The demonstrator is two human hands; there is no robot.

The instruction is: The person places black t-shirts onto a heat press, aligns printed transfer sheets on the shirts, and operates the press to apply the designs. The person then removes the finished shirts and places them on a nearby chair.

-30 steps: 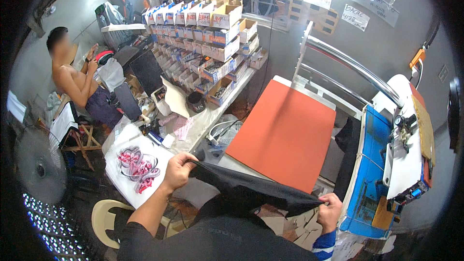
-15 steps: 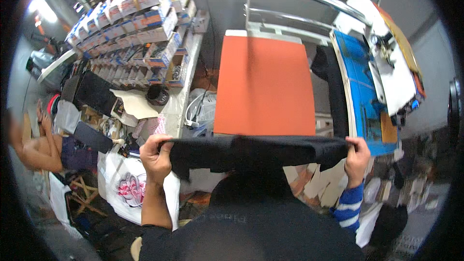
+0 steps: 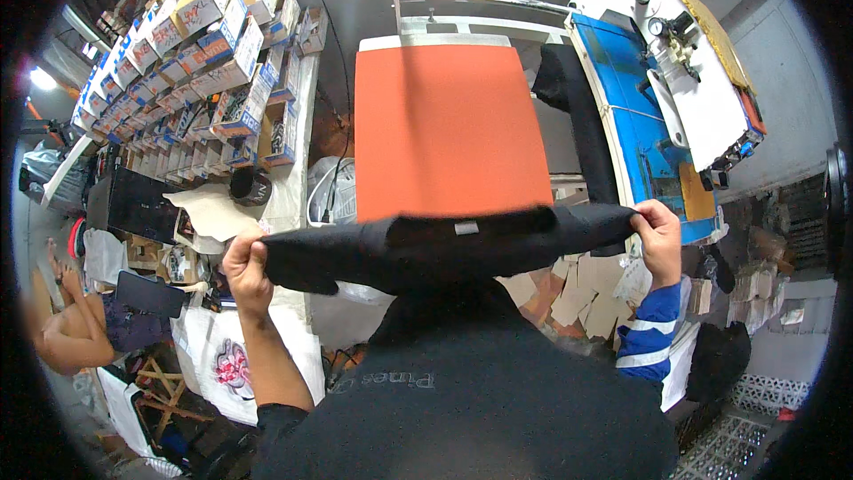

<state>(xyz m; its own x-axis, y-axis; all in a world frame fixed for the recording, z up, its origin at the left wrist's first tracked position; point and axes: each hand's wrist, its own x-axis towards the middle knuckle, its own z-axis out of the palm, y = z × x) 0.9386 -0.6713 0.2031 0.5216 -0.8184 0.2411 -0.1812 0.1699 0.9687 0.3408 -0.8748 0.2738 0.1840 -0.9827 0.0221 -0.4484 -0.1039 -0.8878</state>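
My left hand [image 3: 249, 267] pinches one corner of a black garment [image 3: 355, 258], and my right hand [image 3: 656, 240] grips the opposite corner, so it stretches across in front of me with its neck opening and a small pale tag upward. Just beyond the cloth lies an orange padded platen [image 3: 451, 129] of a press. To its right are the press's blue panel [image 3: 640, 107] and white housing with a gauge [image 3: 702, 116]. Another dark cloth [image 3: 582, 133] hangs between platen and blue panel.
Stacked small boxes [image 3: 213, 62] fill a bench at back left. A person [image 3: 71, 329] sits at far left beside a white sheet with pink lettering or design [image 3: 275, 347]. Chrome rails [image 3: 498, 0] span the back; cardboard scraps [image 3: 577, 298] lie below the platen.
My view has swung round to face the platen squarely. Both hands have risen in the picture with the garment, which is stretched wider and now shows its neck opening and tag.
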